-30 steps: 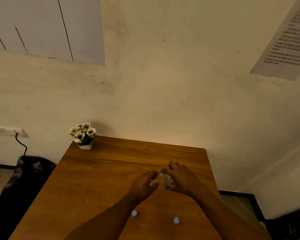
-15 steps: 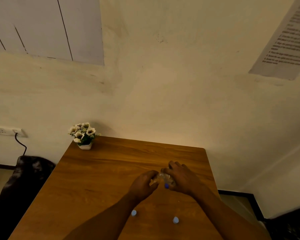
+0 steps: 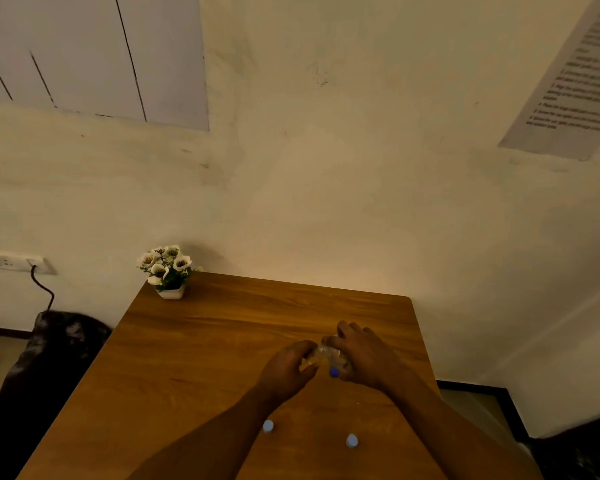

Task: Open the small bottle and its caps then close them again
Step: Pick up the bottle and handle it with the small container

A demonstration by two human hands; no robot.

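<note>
A small clear bottle (image 3: 328,356) is held between both hands above the wooden table (image 3: 205,341), mostly hidden by fingers. My left hand (image 3: 286,372) curls around its left end. My right hand (image 3: 364,358) wraps its right side, and a blue cap (image 3: 333,372) shows under the right thumb. Whether that cap is on the bottle I cannot tell. Two small pale blue caps lie on the table nearer to me, one (image 3: 268,426) beside my left forearm and one (image 3: 352,441) between my forearms.
A small white pot of white flowers (image 3: 168,270) stands at the table's far left corner against the wall. A dark chair or bag (image 3: 42,368) sits left of the table under a wall socket (image 3: 11,263). The table's right edge drops to the floor.
Both hands stay on the bottle in nearly the same place; only slight finger shifts show. The two loose caps have not moved.
</note>
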